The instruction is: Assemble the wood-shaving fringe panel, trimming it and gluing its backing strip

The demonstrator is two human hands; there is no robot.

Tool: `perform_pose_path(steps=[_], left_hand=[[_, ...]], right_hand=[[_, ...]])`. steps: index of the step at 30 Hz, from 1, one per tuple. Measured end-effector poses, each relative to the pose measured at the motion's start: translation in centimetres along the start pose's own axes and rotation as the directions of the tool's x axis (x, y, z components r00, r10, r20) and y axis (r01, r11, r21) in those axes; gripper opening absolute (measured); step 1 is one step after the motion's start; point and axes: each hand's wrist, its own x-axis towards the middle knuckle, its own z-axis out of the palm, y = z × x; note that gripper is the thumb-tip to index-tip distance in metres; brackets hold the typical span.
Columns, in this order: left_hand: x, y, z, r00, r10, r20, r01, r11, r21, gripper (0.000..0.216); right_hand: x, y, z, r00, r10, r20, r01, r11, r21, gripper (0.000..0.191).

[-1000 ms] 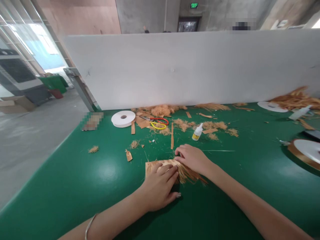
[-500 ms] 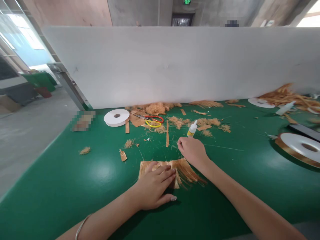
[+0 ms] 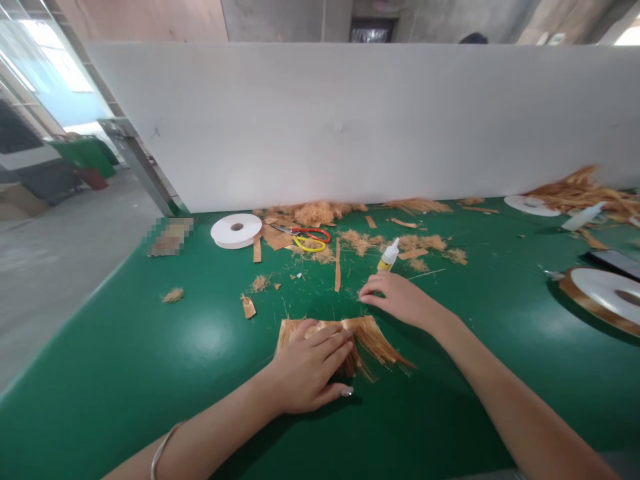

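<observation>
My left hand lies flat, its fingers stretched over a fringed piece of golden-brown fibre on the table, covering its middle. The right end of the fringe fans out past my fingers. My right hand hovers or rests just beyond, to the right, with thumb and forefinger brought together. Whatever the fingertips pinch is too small to make out. Right behind that hand stands a white glue bottle with a yellow label, its lower part hidden. A thin pale strand shows beside the right hand.
Beyond my hands lie red-and-yellow-handled scissors, a white tape roll, brown strips and fibre scraps. At right are a brown ribbon roll and another bottle. A white partition borders the green table.
My right hand has turned and shifted slightly right, its fingers now showing a pinch. The thin strand beside it has changed position. My left hand stays on the fringe. The view has shifted slightly.
</observation>
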Motion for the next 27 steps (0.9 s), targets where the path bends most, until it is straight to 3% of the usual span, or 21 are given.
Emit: perform_pose_path(steps=[6,12,20,27], left_hand=[[1.0,0.7,0.0,0.999,-0.035,0.011,0.035,0.999,-0.004,0.067],[2.5,1.5,0.9,0.999,-0.029,0.022,0.029,0.999,-0.029,0.072],[2.3,1.0,1.2,1.000,-0.007,-0.020,0.006,0.999,-0.044,0.060],[1.9,0.9,1.1,0.997,0.018,-0.072,-0.020,0.999,-0.026,0.051]], right_hand=[[0.0,-0.5,0.0,0.980,-0.055,0.189,0.054,0.998,0.012,0.020],[0.0,0.0,0.1,0.973,-0.099,0.210,0.102,0.995,-0.006,0.012],[0.2,0.7,0.3,0.992,-0.082,0.099,0.100,0.978,-0.185,0.015],[0.3,0.5,0.1,0.992,0.012,-0.124,-0.038,0.976,-0.214,0.017]])
